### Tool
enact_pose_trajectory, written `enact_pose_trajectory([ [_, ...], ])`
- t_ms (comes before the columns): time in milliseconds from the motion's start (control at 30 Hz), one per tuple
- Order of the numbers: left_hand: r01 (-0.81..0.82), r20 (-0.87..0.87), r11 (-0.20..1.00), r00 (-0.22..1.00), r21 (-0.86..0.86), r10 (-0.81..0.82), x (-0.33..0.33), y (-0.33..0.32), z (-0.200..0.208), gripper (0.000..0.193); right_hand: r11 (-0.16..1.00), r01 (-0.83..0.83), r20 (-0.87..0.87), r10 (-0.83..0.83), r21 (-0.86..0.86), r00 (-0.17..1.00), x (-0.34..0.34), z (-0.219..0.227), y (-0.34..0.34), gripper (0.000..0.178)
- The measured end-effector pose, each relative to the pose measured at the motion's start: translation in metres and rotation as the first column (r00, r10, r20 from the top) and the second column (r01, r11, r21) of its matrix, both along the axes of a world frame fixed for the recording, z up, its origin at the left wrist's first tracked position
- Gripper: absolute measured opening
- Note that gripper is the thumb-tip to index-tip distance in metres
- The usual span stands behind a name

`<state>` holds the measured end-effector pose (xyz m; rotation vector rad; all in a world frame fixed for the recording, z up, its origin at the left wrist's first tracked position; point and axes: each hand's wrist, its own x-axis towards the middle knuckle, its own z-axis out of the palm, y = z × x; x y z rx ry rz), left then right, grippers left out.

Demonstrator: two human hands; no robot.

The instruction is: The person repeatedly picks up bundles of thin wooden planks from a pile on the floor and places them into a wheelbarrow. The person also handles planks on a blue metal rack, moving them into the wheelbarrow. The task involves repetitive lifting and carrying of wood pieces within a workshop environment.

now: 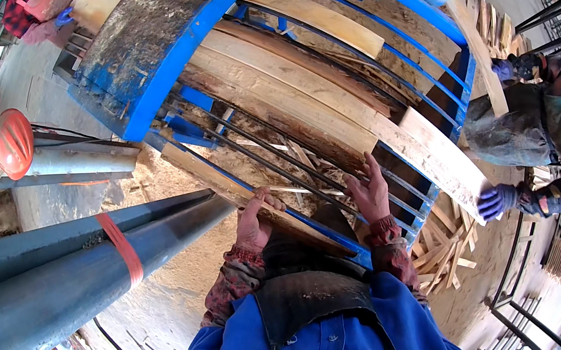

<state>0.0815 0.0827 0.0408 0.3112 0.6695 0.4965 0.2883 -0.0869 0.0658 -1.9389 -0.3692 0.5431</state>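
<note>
My left hand point(255, 223) is closed round a narrow wooden board point(210, 176), which lies along the near blue edge of a barred metal frame. Over the dark bars, my right hand point(369, 192) is held with its fingers apart and nothing in it. Its fingertips are close to the bark-edged side of a long board point(285, 105); whether they touch is hard to tell. Beside that board, more pale planks lie across the blue frame point(462, 94). A co-worker's gloved hand point(492, 203) is at the right end of a pale plank point(439, 157).
A blue machine housing point(172, 23) covered in sawdust stands left of the planks. A co-worker is at the right, and another person at the far left. Grey metal beams point(103, 257) run along my left. Offcuts point(444, 239) are piled right of the frame.
</note>
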Motion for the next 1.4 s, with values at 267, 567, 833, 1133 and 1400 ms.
enact_pose_trajectory([
  [267,0.013,-0.003,0.999,1.0,0.037,-0.013,-0.005,-0.001,-0.009,0.022,0.986,-0.162,-0.019,0.162,-0.039,0.987,0.024,0.044,0.022,0.04],
  [567,0.004,-0.051,0.998,0.999,0.057,-0.001,-0.004,-0.003,-0.008,0.023,0.82,-0.491,0.097,0.537,-0.294,0.838,0.074,0.103,0.053,0.042],
  [833,0.04,0.024,0.996,0.999,0.08,-0.042,-0.002,-0.008,-0.001,0.036,0.931,-0.36,-0.198,0.365,0.063,0.91,0.024,0.102,-0.06,0.04],
  [1133,0.026,0.2,1.0,0.98,-0.018,-0.022,-0.001,-0.008,0.03,0.083,0.913,-0.338,-0.376,0.402,0.227,0.835,-0.053,0.085,-0.085,0.043],
  [1400,0.09,0.271,0.969,0.95,0.229,-0.153,-0.003,0.002,0.041,0.11,0.861,-0.466,-0.293,0.508,0.204,0.81,-0.057,0.087,-0.086,0.041],
])
